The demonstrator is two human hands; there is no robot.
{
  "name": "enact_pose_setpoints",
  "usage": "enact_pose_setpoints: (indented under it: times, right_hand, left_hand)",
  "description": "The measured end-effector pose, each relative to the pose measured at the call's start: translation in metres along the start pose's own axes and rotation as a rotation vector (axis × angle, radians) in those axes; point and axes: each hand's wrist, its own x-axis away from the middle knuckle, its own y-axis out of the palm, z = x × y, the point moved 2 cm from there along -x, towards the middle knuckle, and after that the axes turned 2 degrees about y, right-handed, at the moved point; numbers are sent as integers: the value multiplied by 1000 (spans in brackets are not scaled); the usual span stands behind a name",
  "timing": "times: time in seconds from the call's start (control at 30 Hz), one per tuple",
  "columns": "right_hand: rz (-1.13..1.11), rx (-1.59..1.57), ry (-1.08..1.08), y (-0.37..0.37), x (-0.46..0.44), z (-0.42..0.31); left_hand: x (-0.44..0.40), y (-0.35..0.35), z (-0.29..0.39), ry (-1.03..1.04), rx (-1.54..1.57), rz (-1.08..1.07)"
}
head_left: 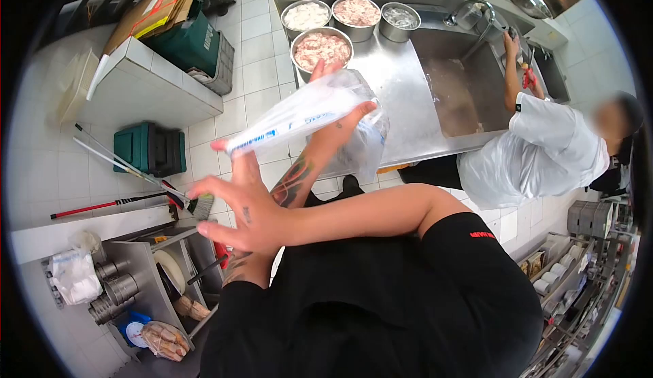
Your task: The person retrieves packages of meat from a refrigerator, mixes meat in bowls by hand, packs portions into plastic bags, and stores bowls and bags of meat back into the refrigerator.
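My forearms cross in front of me. A clear plastic bag [299, 116] with blue print is stretched between my hands. My left hand [343, 123] is at the bag's wider end, its thumb on the near side and its fingers partly hidden behind the film. Loose film hangs down beside that wrist. Farther left, my right hand [248, 208] grips the bag's narrow end at the fingertips, while its other fingers and thumb spread apart. Just beyond my left hand stands a metal pot of raw, pinkish meat [320, 50].
Three more metal pots, one a pot of pale pieces [306, 16], stand on the steel counter [398, 89]. A co-worker in white [537, 147] works at the sink [449, 86]. Brooms [129, 164] and a green bin [149, 150] are at left; a shelf [561, 269] is at right.
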Motion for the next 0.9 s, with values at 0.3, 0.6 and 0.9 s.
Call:
enact_pose_setpoints:
  times: [0.3,0.6,0.9]
  right_hand:
    - [-243,36,0,-133,4,-63]
    - [276,-12,448,-352,11,61]
    - [218,-1037,-27,-328,-87,237]
  left_hand:
    - [-49,-32,-47,495,-299,-510]
    - [-84,-46,11,257,-183,-955]
    - [-142,32,120,214,-297,-928]
